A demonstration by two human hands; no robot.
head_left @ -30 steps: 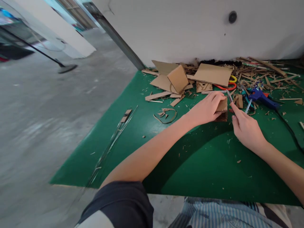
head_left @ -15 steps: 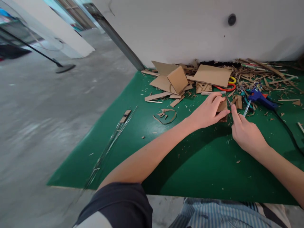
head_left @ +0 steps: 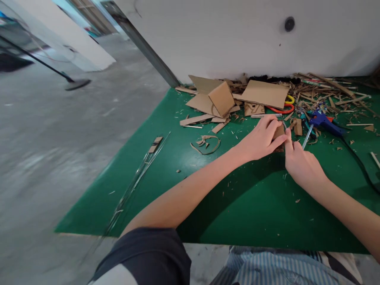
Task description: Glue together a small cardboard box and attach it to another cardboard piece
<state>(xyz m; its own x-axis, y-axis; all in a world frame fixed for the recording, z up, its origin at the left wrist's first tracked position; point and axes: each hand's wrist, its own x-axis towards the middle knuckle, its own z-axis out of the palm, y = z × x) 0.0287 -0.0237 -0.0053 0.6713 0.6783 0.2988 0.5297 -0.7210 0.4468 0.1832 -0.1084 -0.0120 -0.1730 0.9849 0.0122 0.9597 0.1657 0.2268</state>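
Note:
My left hand point(head_left: 263, 139) is closed on a small cardboard piece point(head_left: 279, 133), with fingers over its top and the thumb along the near side. Much of that piece is hidden behind the fingers. My right hand point(head_left: 304, 163) is wrapped round a thin knife, its handle hidden in the palm. The narrow knife blade point(head_left: 284, 123) points away from me, right beside the cardboard, and the right index finger lies along it. The fingertips of both hands nearly meet. Just right of them lie a curled cardboard scrap point(head_left: 297, 127) and a blue glue gun point(head_left: 325, 122) with a clear glue stick point(head_left: 308, 137).
Cardboard sheets point(head_left: 265, 94), a folded cardboard piece point(head_left: 221, 99) and scissors with red and yellow handles point(head_left: 282, 109) lie along the wall. Thin sticks point(head_left: 135, 184) lie left on the green table point(head_left: 237, 213). The glue gun's black cord point(head_left: 360, 162) runs down the right side.
My right hand has moved slightly left with the knife, bringing its index finger up against the cardboard piece by the left thumb. My left hand keeps its hold. The view has shifted slightly.

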